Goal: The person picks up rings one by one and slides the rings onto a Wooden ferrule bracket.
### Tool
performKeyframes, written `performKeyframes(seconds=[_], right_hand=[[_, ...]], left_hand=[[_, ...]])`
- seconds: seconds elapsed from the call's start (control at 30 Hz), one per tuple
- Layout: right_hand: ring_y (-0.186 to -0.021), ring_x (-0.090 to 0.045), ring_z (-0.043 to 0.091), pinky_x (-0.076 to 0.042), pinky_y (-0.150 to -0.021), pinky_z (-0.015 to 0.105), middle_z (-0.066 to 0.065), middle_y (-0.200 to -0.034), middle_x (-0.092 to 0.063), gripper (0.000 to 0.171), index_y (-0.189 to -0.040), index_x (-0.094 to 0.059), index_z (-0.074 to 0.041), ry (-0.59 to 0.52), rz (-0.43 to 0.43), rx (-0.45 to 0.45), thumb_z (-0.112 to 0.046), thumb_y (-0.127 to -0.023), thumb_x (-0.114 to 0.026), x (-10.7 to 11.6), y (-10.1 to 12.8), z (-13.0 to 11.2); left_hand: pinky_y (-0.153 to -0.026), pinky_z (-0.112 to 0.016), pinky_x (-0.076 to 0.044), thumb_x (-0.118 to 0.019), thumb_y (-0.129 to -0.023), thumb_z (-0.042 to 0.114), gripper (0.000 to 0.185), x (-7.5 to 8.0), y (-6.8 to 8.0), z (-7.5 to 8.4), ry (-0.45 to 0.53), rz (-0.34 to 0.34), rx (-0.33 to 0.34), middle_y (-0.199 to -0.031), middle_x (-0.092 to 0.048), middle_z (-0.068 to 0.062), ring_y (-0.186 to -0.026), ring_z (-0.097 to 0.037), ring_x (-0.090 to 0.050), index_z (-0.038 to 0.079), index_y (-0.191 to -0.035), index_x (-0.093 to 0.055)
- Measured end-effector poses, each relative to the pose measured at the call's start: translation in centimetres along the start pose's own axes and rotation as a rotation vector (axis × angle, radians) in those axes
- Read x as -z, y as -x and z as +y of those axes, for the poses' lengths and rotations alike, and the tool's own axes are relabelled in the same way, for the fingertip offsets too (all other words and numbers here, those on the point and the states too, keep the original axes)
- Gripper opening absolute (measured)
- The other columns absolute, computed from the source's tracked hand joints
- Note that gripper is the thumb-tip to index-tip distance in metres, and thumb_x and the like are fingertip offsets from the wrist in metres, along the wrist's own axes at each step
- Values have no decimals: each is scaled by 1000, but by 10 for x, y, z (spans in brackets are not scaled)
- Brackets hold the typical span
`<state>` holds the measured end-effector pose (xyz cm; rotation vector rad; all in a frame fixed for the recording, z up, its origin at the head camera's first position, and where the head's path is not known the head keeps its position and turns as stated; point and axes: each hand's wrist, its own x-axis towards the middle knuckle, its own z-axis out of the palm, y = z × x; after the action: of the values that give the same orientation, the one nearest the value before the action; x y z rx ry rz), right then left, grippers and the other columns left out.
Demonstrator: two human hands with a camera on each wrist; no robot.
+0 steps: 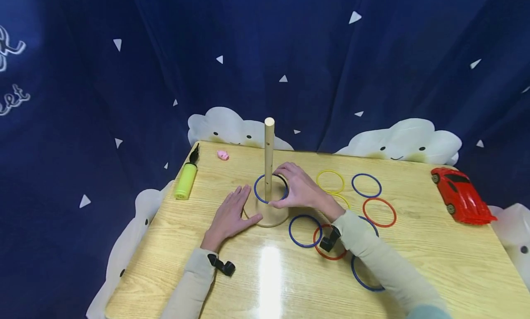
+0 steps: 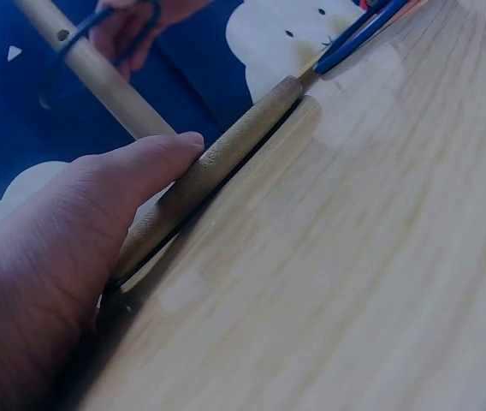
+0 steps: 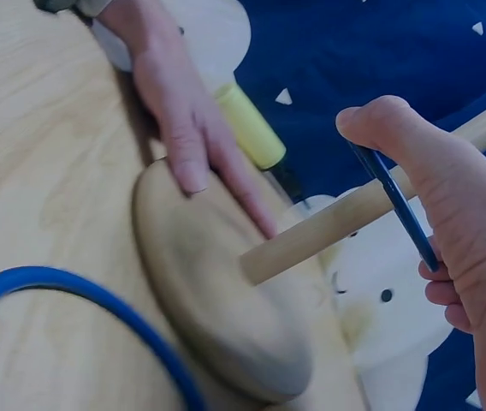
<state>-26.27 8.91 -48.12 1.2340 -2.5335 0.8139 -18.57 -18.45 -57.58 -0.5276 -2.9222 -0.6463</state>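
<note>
Pinching a thin blue ring (image 1: 271, 188) at its right rim with the right hand (image 1: 299, 186), thumb and fingers curled on it, ring circling the wooden peg (image 1: 269, 153) above the round base (image 1: 267, 214) at frame centre. Looking light, stiff, slick plastic, likely best gripped at the rim. Pressing flat, straight fingers of the left hand (image 1: 232, 213) against the base edge.
</note>
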Motion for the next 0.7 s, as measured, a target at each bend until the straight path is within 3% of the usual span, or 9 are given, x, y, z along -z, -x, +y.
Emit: performKeyframes(seconds=[0.37, 0.7], right_hand=[[-120, -55, 25, -48, -104, 46, 7, -124, -64, 90, -124, -70, -6, 91, -84, -53, -74, -65, -83, -41, 13, 18], [-121, -51, 25, -45, -108, 43, 6, -125, -62, 88, -125, -68, -8, 137, -138, -67, -74, -68, -80, -53, 15, 21]], left_hand=[[-131, -47, -18, -52, -90, 82, 108, 0, 1, -1, -9, -6, 4, -172, -26, -7, -160, -27, -20, 10, -167, -24], [-131, -45, -17, -50, -91, 83, 108, 1, 0, 0, -14, -20, 10, -173, -25, -5, -161, -23, -17, 13, -168, -21]])
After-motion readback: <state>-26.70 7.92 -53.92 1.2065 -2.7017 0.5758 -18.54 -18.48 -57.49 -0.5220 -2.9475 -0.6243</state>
